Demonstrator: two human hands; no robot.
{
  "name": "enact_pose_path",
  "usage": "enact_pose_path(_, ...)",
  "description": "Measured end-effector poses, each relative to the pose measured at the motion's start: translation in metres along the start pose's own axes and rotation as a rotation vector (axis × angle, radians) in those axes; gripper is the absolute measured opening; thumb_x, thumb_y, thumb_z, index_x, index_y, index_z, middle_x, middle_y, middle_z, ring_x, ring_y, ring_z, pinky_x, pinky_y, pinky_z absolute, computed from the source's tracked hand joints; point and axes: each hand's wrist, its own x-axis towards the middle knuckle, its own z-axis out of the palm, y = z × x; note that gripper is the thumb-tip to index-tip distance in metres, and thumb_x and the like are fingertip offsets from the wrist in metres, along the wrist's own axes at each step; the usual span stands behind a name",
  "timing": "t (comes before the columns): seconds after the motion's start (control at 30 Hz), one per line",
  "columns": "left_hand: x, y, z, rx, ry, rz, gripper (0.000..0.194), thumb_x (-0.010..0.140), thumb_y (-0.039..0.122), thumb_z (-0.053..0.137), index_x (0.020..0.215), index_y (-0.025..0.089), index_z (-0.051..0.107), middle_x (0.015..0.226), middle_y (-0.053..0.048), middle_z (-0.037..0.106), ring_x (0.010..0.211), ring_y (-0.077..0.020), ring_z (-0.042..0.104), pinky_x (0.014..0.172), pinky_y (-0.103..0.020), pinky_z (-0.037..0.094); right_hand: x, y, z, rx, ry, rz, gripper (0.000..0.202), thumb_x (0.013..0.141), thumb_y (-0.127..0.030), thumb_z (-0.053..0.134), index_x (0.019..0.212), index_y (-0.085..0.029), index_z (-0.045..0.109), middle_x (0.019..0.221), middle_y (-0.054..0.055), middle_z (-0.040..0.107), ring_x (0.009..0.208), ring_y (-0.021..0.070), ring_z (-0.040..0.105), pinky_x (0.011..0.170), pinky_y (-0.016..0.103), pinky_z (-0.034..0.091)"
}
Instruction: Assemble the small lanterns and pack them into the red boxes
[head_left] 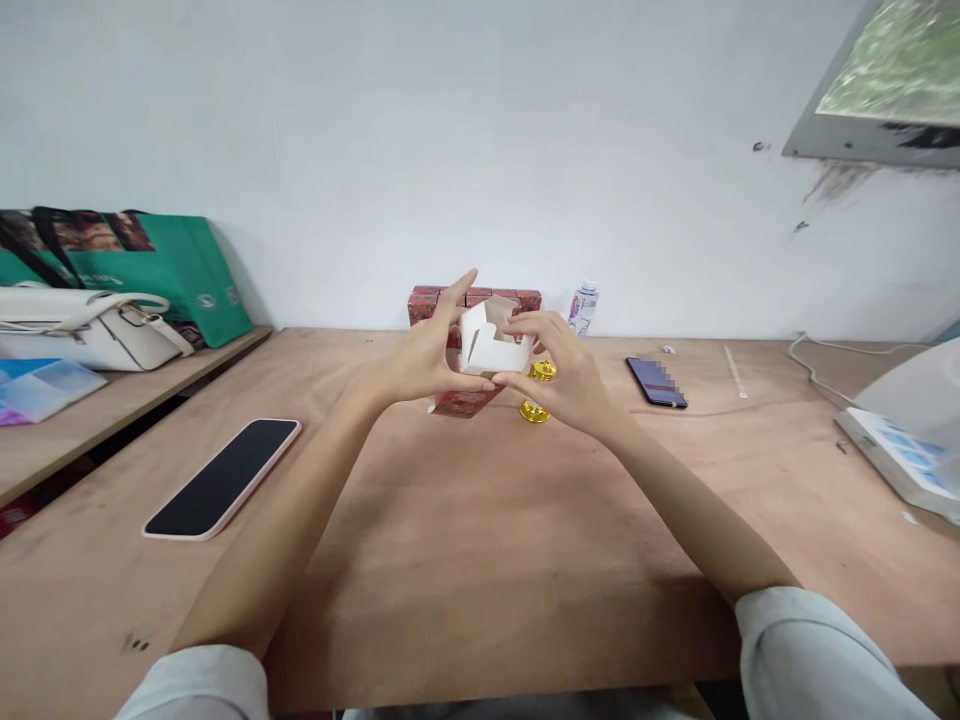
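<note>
Between my two hands, above the middle of the table, is a small cardboard box (491, 352) with white inner flaps and a red printed outside. Its end facing me stands open, with flaps sticking out. My left hand (427, 355) grips the left side, thumb along the lower edge and forefinger pointing up. My right hand (562, 370) holds the right side, fingers at the flaps and thumb below, near the left thumb. Partly hidden behind my right hand, a shiny gold object (535, 410) stands on the table; its kind is unclear.
Red patterned boxes (424, 304) are lined up against the wall, beside a small bottle (583, 306). A pink-edged phone (225, 480) lies at left, a dark phone (656, 382) at right. A white handbag (97, 330) and green bag (195, 280) occupy the left side; a white device (892, 460) sits right.
</note>
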Motion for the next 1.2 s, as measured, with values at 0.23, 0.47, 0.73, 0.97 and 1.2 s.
enact_pose_path(0.23, 0.001, 0.008, -0.002, 0.056, -0.033, 0.07, 0.067, 0.068, 0.042, 0.078, 0.124, 0.027, 0.045, 0.118, -0.007, 0.053, 0.102, -0.0222, 0.057, 0.084, -0.037, 0.052, 0.001, 0.013, -0.019, -0.273, -0.192, -0.103, 0.042, 0.086, -0.057, 0.055, 0.11, -0.022, 0.055, 0.113, 0.011, 0.062, 0.099, 0.0271, 0.057, 0.086, 0.044, 0.047)
enact_pose_path(0.47, 0.001, 0.008, -0.002, 0.105, -0.053, 0.028, 0.062, 0.064, 0.039, 0.08, 0.115, 0.024, 0.047, 0.107, -0.004, 0.054, 0.091, -0.0202, 0.057, 0.074, -0.034, 0.052, -0.001, 0.016, -0.013, -0.412, -0.139, -0.026, 0.05, 0.08, -0.069, 0.053, 0.096, -0.022, 0.058, 0.09, 0.009, 0.063, 0.083, 0.024, 0.055, 0.074, 0.038, 0.046)
enact_pose_path(0.73, -0.001, 0.012, 0.003, 0.048, 0.081, 0.146, 0.058, 0.067, 0.036, 0.08, 0.109, 0.023, 0.043, 0.119, -0.008, 0.053, 0.104, -0.0226, 0.058, 0.081, -0.036, 0.054, 0.002, 0.009, -0.011, 0.276, -0.024, 0.326, 0.028, 0.084, -0.049, 0.063, 0.092, -0.024, 0.054, 0.096, 0.001, 0.062, 0.086, 0.0151, 0.061, 0.08, 0.033, 0.052)
enact_pose_path(0.97, 0.0, 0.013, 0.007, 0.123, 0.115, 0.311, 0.046, 0.073, 0.035, 0.076, 0.108, 0.024, 0.048, 0.114, -0.008, 0.054, 0.112, -0.0237, 0.053, 0.08, -0.034, 0.053, -0.002, 0.01, 0.007, 0.694, 0.103, 0.503, 0.047, 0.071, -0.047, 0.076, 0.097, -0.027, 0.043, 0.108, 0.003, 0.062, 0.097, 0.0161, 0.063, 0.081, 0.034, 0.056)
enact_pose_path(1.2, 0.0, 0.029, 0.014, 0.258, 0.015, 0.204, 0.047, 0.079, 0.039, 0.069, 0.12, 0.025, 0.053, 0.119, -0.008, 0.051, 0.105, -0.022, 0.054, 0.082, -0.032, 0.05, -0.002, 0.01, 0.012, 0.664, 0.213, 0.585, 0.04, 0.072, -0.046, 0.075, 0.093, -0.023, 0.051, 0.094, 0.003, 0.063, 0.09, 0.0158, 0.063, 0.079, 0.032, 0.054)
